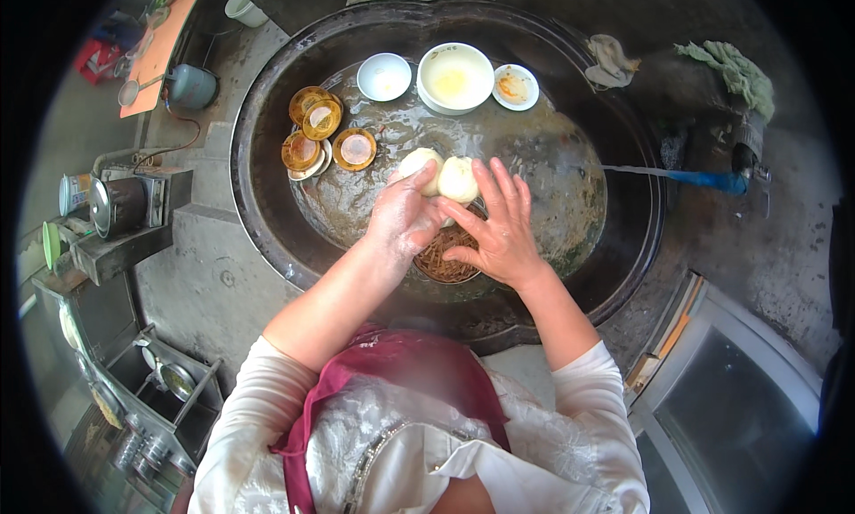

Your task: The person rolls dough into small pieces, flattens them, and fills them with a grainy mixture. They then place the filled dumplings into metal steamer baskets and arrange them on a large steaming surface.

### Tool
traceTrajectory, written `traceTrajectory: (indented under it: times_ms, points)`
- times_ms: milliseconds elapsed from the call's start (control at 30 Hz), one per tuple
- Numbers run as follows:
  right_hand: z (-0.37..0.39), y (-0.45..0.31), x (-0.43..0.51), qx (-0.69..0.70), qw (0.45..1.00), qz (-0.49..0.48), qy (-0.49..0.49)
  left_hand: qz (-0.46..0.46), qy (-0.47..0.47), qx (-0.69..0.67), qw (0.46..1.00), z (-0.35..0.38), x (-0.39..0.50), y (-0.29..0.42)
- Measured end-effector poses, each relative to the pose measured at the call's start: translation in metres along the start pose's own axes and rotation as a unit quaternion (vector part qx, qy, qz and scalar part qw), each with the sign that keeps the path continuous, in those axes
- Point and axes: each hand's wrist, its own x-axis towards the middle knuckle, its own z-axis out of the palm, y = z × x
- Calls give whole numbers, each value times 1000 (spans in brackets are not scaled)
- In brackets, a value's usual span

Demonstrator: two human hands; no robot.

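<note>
Two pale, rounded lumps that look like dough, a left one (421, 168) and a right one (459, 179), sit side by side at my fingertips. My left hand (406, 213), wet or whitish on the skin, has its thumb and fingers around the left lump. My right hand (497, 227) has its fingers spread, with the index side against the right lump. Part of another pale piece shows between the hands. Beneath them is a round container (449, 255) filled with brown strips. All this is over a wide dark basin (561, 200) with a wet floor.
At the basin's far side stand a small white bowl (384, 77), a large white bowl (455, 78) and a stained dish (516, 87). Several amber dishes (322, 119) lie left. Water runs from a blue hose (708, 180) at right. A cloth (611, 61) hangs on the rim.
</note>
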Motion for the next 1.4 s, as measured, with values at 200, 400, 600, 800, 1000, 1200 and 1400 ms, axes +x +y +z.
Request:
traceTrajectory:
  times_ms: [200, 400, 600, 800, 1000, 1200, 1400]
  points:
    - [-58, 42, -43, 284, 941, 150, -109, 35, 1, 16, 999, 7, -2, 6]
    - [-15, 141, -127, 111, 884, 430, -149, 43, -66, 25, 997, -7, 0, -1]
    - [10, 115, -157, 28, 918, 395, 17, -36, -14, 448, 893, -79, 2, -65]
    - [38, 76, -147, 94, 916, 379, -96, -77, 3, 622, 779, -146, 8, -122]
    - [51, 59, -154, 133, 916, 367, -96, 72, -59, 776, 624, -144, 22, -117]
    - [-39, 114, -147, 201, 810, 516, 193, 215, -65, 828, 514, -140, -3, -92]
    - [-246, 190, -93, 168, 758, 299, 555, 152, 148, 765, 608, -188, -2, -59]
